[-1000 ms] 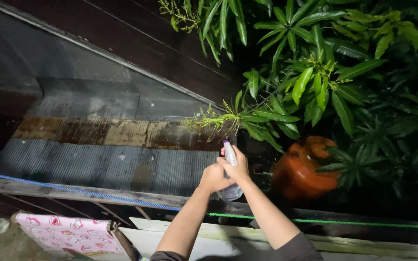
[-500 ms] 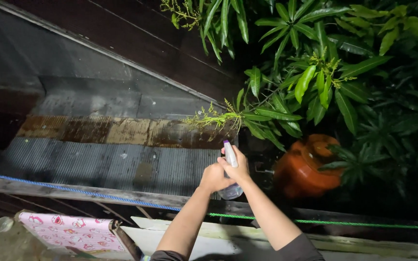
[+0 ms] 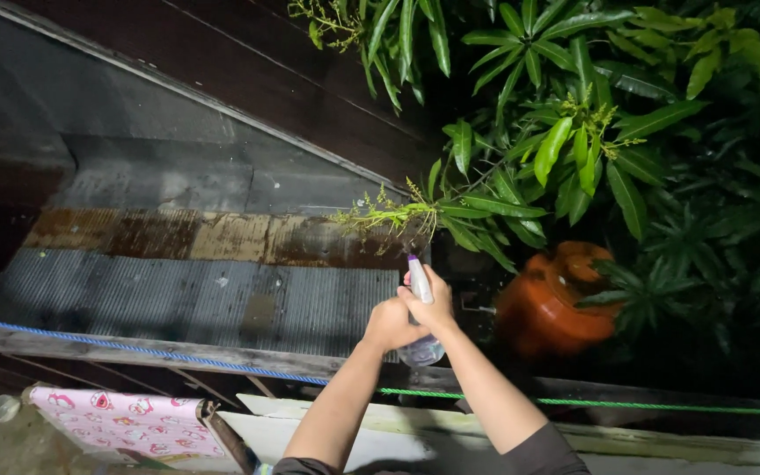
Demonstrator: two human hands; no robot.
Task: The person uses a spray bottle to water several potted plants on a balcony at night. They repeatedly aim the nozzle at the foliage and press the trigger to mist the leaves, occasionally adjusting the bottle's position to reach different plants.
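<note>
Head view | both hands stretched out past the wooden rail (image 3: 134,349) | right hand (image 3: 434,304) wrapped round a clear spray bottle (image 3: 420,327), nozzle aimed at the leafy branch (image 3: 450,211); left hand (image 3: 389,323) cupped against it, seemingly for steadiness | orange jar (image 3: 547,303) sits below the foliage

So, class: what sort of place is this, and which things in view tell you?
Probably an upstairs balcony or ledge behind a house, outdoors at night. A rusty corrugated roof lies below, leafy tree branches crowd in, and a rope line runs along the rail. Both hands hold a spray bottle.
</note>
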